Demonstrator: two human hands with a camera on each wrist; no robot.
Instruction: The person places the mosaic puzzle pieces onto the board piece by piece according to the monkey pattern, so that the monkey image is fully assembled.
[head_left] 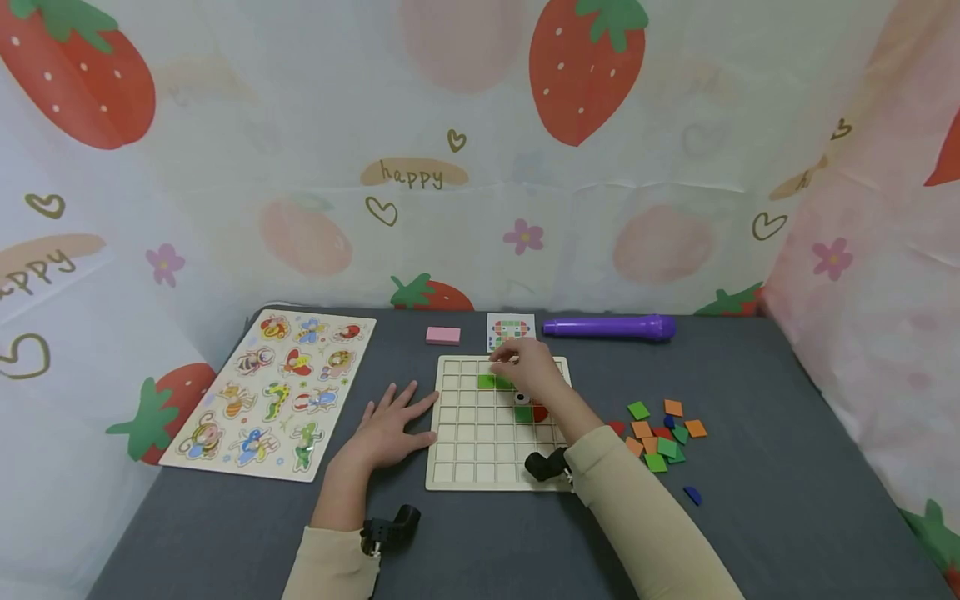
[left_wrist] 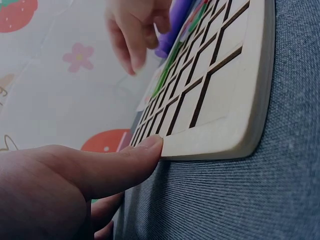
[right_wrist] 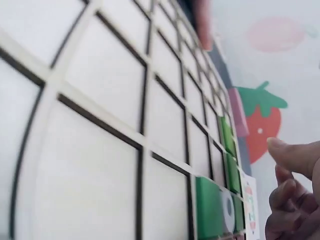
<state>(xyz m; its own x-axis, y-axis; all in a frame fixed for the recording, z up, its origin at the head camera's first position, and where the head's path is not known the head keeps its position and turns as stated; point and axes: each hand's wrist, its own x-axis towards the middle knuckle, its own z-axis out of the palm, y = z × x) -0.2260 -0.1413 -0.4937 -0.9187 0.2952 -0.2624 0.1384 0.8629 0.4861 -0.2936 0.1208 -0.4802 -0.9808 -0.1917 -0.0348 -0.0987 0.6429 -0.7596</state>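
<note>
The grid board is the biggest thing I have to reckon with: it looks like thin, stiff wood, light enough, I judge, to skid on the dark cloth under a sideways push, so I would steady it by its plain rim and keep off the cells. The loose tiles, heaped right of the board, look smaller, hard and feather-light; I expect smooth faces that slip when dragged, so I would pinch each by opposite edges. The board lies mid-table, its left rim against the left hand, whose fingers are spread and nearly straight, thumb tip on the edge, gripping nothing. The right hand hangs over the board's far part, fingers loosely curled and thumb standing a little off them in the right wrist view; I can make out no tile between them. Just below and nearer than those fingertips sit the light green tiles, set in the second row from the far rim. Nearer and to the right of the fingertips are a dark green tile, a red piece beside it, and a white piece with a black dot just beyond the dark green one.
</note>
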